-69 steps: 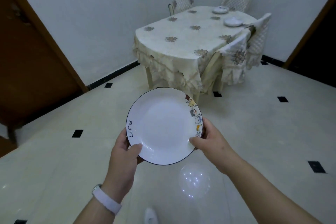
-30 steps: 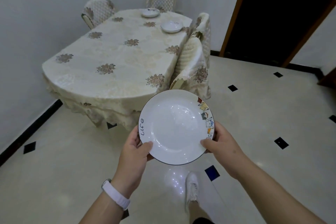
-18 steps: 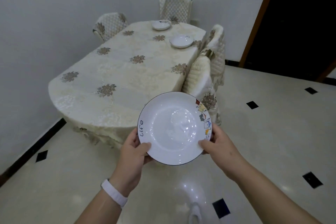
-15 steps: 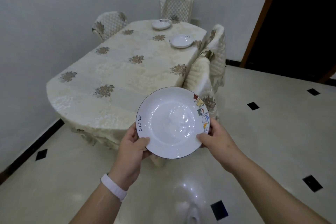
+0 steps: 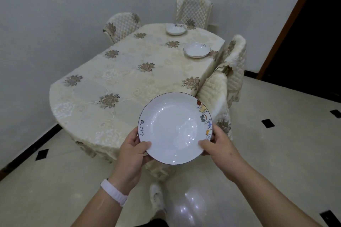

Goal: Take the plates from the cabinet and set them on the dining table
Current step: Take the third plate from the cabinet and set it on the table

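I hold a white plate with a dark rim, "Life" lettering on its left and small coloured cartoon figures on its right. My left hand grips its left edge and my right hand grips its right edge. The plate hovers over the near right corner of the dining table, which wears a cream floral tablecloth. Two more white plates lie on the table: one at the far end, one near the right edge.
Cloth-covered chairs stand around the table: two on the right, one at the far end, one at the far left. A dark doorway opens on the right. The wall runs along the table's left side.
I have walked closer to the table, which now fills more of the view. The plate, still in both hands, has come over the table's near corner.
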